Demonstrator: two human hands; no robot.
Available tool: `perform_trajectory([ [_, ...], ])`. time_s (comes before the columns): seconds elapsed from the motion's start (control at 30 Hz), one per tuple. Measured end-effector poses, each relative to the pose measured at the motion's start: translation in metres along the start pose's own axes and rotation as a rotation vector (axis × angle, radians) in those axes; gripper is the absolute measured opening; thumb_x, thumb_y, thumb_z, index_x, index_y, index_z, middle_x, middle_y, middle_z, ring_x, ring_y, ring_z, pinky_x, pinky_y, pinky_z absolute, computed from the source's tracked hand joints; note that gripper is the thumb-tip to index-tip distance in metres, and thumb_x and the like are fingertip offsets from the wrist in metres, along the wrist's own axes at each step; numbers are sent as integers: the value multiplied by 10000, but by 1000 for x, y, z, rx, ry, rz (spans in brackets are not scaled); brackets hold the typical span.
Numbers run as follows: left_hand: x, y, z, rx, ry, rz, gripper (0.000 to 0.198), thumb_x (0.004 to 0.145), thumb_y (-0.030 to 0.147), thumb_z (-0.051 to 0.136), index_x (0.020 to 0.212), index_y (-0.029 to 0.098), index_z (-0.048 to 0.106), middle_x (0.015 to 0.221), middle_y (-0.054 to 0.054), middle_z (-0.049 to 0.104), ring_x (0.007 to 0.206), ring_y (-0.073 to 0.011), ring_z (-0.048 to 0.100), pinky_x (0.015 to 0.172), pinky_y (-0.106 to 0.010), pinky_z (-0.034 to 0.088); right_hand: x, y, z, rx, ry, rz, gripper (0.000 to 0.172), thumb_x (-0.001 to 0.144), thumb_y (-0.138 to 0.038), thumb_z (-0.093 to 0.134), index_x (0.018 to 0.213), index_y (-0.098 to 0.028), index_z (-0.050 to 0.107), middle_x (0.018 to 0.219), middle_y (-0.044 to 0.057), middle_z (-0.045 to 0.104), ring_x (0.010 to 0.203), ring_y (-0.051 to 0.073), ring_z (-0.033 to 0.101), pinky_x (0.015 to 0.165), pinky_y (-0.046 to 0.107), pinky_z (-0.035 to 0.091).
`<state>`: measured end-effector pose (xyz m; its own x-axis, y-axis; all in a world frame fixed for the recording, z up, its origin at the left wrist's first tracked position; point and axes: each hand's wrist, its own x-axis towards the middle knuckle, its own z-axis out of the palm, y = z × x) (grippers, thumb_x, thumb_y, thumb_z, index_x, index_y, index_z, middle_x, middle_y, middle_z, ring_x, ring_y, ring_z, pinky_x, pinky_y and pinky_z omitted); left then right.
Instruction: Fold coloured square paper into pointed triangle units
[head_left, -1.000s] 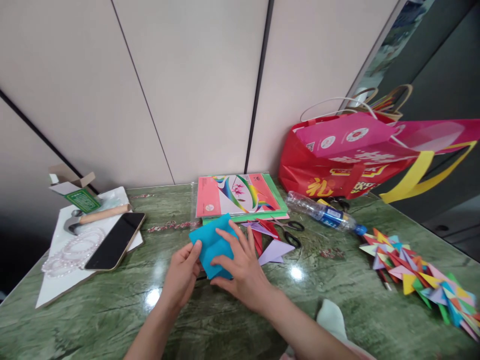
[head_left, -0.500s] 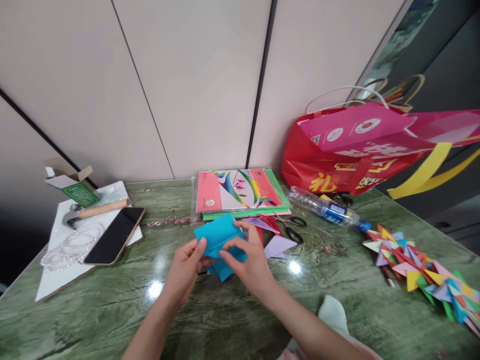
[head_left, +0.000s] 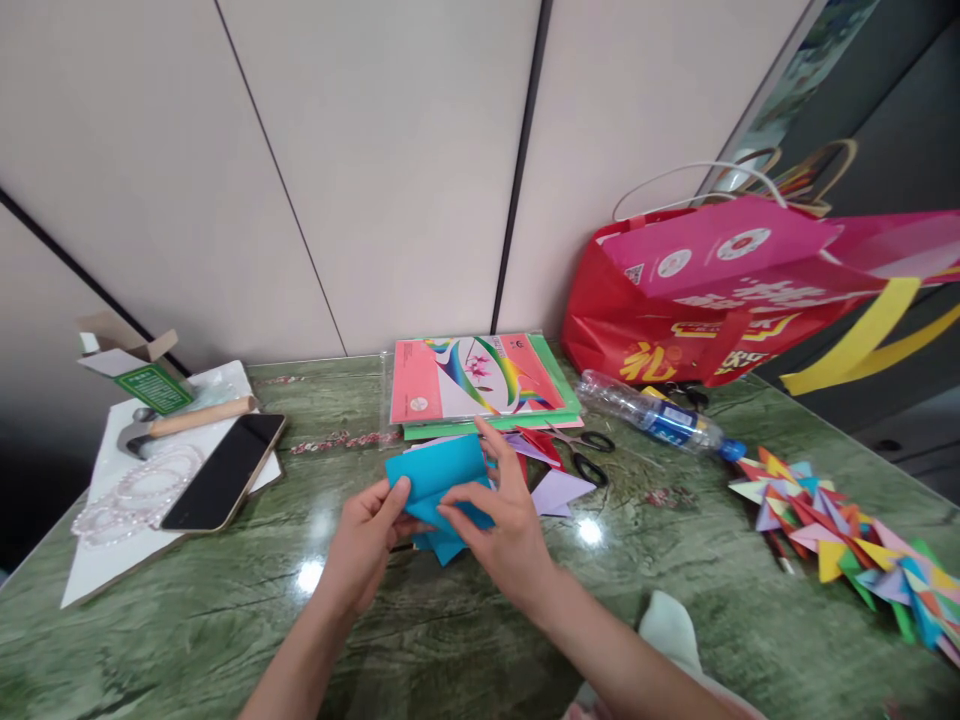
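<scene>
A folded piece of blue paper (head_left: 439,468) is held up between my hands, above the green marbled table. My left hand (head_left: 371,525) pinches its left side, thumb on top. With thumb and index finger together, my right hand (head_left: 499,505) grips the paper's lower right part, while its other fingers rise behind the upper edge. More blue paper (head_left: 444,547) shows just beneath. Beyond the right hand lie purple paper pieces (head_left: 559,490), red paper (head_left: 541,446) and black-handled scissors (head_left: 590,465).
A pack of coloured paper (head_left: 480,380) lies at the back. To the left are a phone (head_left: 225,475), a hammer (head_left: 187,420), beads (head_left: 139,490) and a green box (head_left: 146,380) on a white board. Rightward are a plastic bottle (head_left: 652,415), red bag (head_left: 675,320) and multicoloured folded-paper chain (head_left: 847,540).
The right hand's middle fingers have lifted and straightened away from the blue paper's upper right edge. Its thumb and index finger keep their pinch, and the left hand barely moves.
</scene>
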<state>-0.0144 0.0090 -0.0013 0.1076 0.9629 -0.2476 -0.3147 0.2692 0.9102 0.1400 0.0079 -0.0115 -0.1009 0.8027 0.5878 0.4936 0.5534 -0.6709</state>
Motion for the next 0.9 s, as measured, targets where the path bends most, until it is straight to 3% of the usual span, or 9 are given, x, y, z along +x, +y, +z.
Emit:
perform_trajectory([
  [0.1,0,1,1,6,-12,-5,273,723,363,649,846,122,686,766,-69,699,686,-183,620,606,-284,511,1,0,-1,-62,-8,-90,119,790,-178,572,738,-213,673,1460,6,187,1255,277,341,949,421,390],
  [0.3,-1,0,0,44,-7,25,279,717,366,653,856,126,686,759,-62,700,652,-179,613,590,-284,503,2,1,-2,-125,-25,-174,124,783,-154,573,730,-217,664,1439,2,247,1267,294,301,983,484,343],
  [0.5,-3,4,1,2,-53,31,298,726,355,650,930,138,665,808,-76,710,684,-190,633,639,-295,492,2,-3,-2,-5,55,29,95,767,-187,597,724,-220,674,1376,53,327,1106,256,478,863,398,443],
  [0.6,-5,6,2,-28,-112,30,390,697,284,691,1057,159,609,935,-96,699,764,-209,643,674,-294,485,3,-1,-2,67,50,127,74,751,-215,620,699,-218,673,1082,78,562,890,208,573,751,338,478],
  [0.7,-5,5,2,-31,-124,17,402,682,240,705,1061,155,599,958,-104,694,770,-206,642,660,-279,481,4,0,-2,146,-5,181,67,748,-220,624,695,-215,666,732,21,611,684,159,583,630,279,475],
  [0.9,-4,1,1,-28,-42,-8,283,673,234,709,938,145,666,907,-87,709,726,-175,644,721,-296,499,4,-1,-1,173,15,236,65,722,-178,641,663,-206,645,667,-4,637,647,148,580,624,264,448],
])
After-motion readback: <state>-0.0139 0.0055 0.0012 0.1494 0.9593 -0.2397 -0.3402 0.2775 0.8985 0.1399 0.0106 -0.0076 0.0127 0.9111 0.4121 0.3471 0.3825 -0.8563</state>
